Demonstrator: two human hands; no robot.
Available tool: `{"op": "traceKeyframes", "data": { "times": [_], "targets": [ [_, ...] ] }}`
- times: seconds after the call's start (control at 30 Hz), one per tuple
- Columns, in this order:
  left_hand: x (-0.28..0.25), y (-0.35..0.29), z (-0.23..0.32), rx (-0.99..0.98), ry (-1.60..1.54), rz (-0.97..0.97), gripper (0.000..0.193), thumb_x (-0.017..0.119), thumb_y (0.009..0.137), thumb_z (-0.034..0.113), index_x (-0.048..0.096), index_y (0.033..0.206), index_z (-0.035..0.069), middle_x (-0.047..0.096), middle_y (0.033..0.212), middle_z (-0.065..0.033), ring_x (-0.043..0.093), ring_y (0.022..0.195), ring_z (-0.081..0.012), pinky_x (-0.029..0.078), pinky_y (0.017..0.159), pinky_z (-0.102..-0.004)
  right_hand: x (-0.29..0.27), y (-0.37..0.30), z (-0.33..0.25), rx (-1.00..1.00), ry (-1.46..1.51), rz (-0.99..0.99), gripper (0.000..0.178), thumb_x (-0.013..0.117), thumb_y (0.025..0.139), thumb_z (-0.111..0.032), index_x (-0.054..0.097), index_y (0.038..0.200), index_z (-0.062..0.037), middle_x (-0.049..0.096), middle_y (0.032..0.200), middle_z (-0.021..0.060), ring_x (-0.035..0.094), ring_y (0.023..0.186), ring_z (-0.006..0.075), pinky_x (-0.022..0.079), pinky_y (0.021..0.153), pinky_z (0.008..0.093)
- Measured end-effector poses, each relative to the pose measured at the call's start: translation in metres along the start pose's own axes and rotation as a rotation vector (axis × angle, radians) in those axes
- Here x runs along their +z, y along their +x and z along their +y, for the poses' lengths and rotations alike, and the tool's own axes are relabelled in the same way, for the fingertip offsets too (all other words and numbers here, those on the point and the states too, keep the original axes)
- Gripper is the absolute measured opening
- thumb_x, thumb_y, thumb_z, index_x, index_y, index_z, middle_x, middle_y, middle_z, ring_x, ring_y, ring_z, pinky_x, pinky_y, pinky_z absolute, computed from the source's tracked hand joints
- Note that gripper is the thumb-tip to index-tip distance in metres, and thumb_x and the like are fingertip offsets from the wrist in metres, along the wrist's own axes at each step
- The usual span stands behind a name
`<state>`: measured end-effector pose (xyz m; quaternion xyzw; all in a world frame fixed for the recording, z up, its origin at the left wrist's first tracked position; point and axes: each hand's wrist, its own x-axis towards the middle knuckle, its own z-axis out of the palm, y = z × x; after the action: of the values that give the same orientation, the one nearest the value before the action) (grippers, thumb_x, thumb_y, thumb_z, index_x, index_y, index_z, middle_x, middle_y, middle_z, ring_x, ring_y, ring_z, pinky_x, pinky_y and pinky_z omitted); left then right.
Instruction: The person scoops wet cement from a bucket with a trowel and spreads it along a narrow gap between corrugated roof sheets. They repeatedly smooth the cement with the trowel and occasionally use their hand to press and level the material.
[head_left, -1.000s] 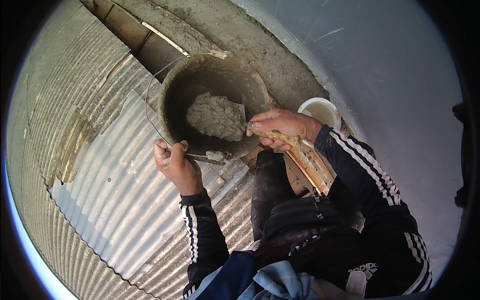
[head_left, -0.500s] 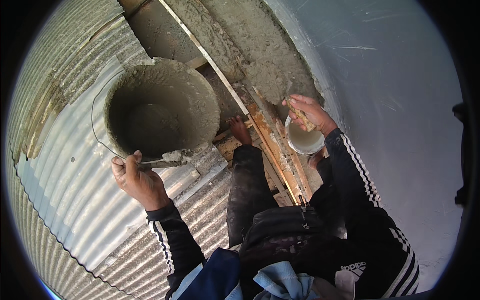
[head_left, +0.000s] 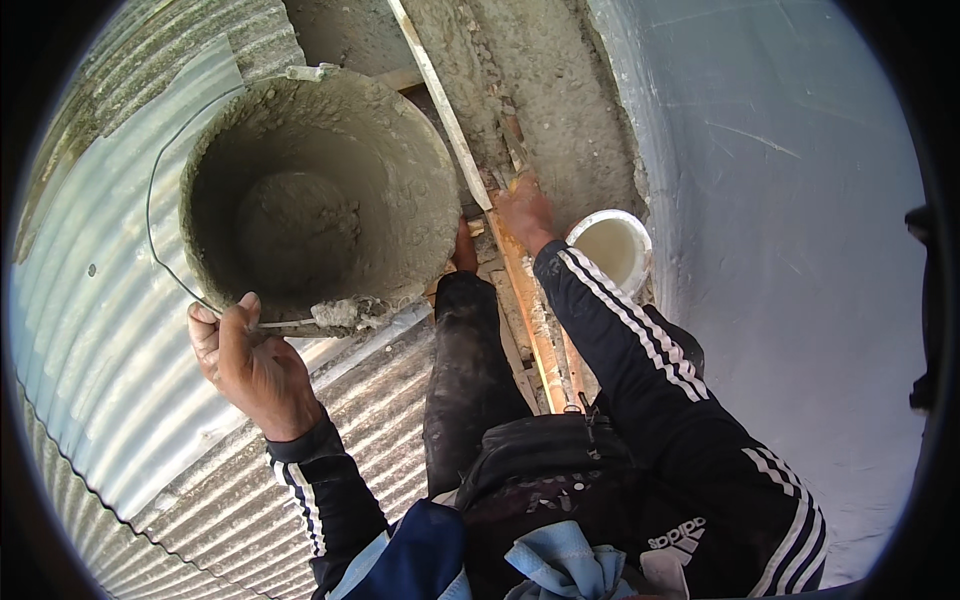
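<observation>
My left hand (head_left: 255, 370) is closed around the wire handle (head_left: 152, 205) of a large mortar-crusted bucket (head_left: 415, 160), at the rim nearest me. The bucket stands tilted toward me, and grey wet mortar (head_left: 300, 215) lies in its bottom. My right hand (head_left: 526, 212) is closed on the handle of a trowel, right of the bucket, low over the edge of the mortar strip (head_left: 570, 110) by the wooden boards (head_left: 535, 315). Fingers and forearm hide most of the tool.
A small white pail (head_left: 645, 250) of cloudy water stands right of my right hand. Corrugated sheets (head_left: 110, 270) spread out on the left. A smooth grey wall (head_left: 780, 250) rises on the right. A pale batten (head_left: 435, 90) runs between bucket and mortar. My foot (head_left: 465, 245) is beside the bucket.
My right hand has moved left with the trowel, from above the white pail to the mortar's edge by the boards. My left hand keeps its hold on the bucket handle. The view has shifted.
</observation>
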<state>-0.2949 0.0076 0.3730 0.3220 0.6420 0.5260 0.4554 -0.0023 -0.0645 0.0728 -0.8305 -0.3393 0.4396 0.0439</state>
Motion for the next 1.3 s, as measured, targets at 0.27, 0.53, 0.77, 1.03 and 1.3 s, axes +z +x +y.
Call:
{"op": "traceKeyframes", "data": {
  "times": [0.27, 0.53, 0.77, 1.03, 1.3],
  "targets": [
    [0.009, 0.009, -0.004, -0.027, 0.03, 0.011, 0.018, 0.058, 0.091, -0.011, 0.062, 0.102, 0.002, 0.064, 0.092, -0.001, 0.064, 0.079, -0.0083, 0.05, 0.076, -0.0193, 0.016, 0.006, 0.015, 0.01, -0.091, -0.118, 0.05, 0.06, 0.102, -0.029, 0.048, 0.138, 0.0032, 0.07, 0.113, 0.0369, 0.067, 0.112, 0.0553, 0.051, 0.099, 0.0587],
    [0.033, 0.025, -0.001, 0.484, 0.656, -0.263, 0.013, 0.057, 0.091, -0.01, 0.055, 0.097, 0.002, 0.06, 0.085, -0.0011, 0.056, 0.073, -0.0068, 0.046, 0.073, -0.0206, -0.169, -0.112, -0.009, -0.26, 0.102, -0.054, 0.056, 0.063, 0.103, -0.033, 0.052, 0.143, 0.005, 0.066, 0.129, 0.0363, 0.064, 0.124, 0.0496, 0.051, 0.103, 0.0505],
    [0.084, 0.013, 0.045, 0.291, 0.245, -0.285, 0.012, 0.054, 0.084, -0.007, 0.049, 0.08, 0.004, 0.047, 0.075, 0.0027, 0.039, 0.068, -0.0055, 0.034, 0.064, -0.0216, -0.25, -0.174, -0.105, -0.843, -0.319, 0.049, 0.047, 0.066, 0.099, -0.017, 0.054, 0.139, 0.0053, 0.067, 0.109, 0.0228, 0.072, 0.099, 0.0381, 0.059, 0.086, 0.048],
    [0.127, -0.013, 0.091, 0.432, 0.073, -0.324, 0.016, 0.053, 0.084, -0.01, 0.046, 0.082, 0.004, 0.043, 0.078, 0.0029, 0.038, 0.069, -0.005, 0.034, 0.064, -0.0211, -0.238, -0.227, -0.14, -0.728, -0.276, -0.037, 0.029, 0.061, 0.101, -0.01, 0.058, 0.12, 0.0113, 0.069, 0.104, 0.0302, 0.074, 0.095, 0.0427, 0.061, 0.08, 0.0481],
    [0.135, -0.031, 0.115, 0.654, 0.191, -0.375, 0.011, 0.051, 0.085, -0.009, 0.049, 0.085, 0.002, 0.045, 0.087, 0.0011, 0.043, 0.074, -0.0058, 0.04, 0.071, -0.0213, -0.294, -0.257, -0.103, -0.37, -0.178, -0.136, 0.032, 0.052, 0.11, -0.024, 0.059, 0.116, 0.0076, 0.068, 0.1, 0.0295, 0.072, 0.085, 0.0447, 0.058, 0.078, 0.0522]
  ]
}}
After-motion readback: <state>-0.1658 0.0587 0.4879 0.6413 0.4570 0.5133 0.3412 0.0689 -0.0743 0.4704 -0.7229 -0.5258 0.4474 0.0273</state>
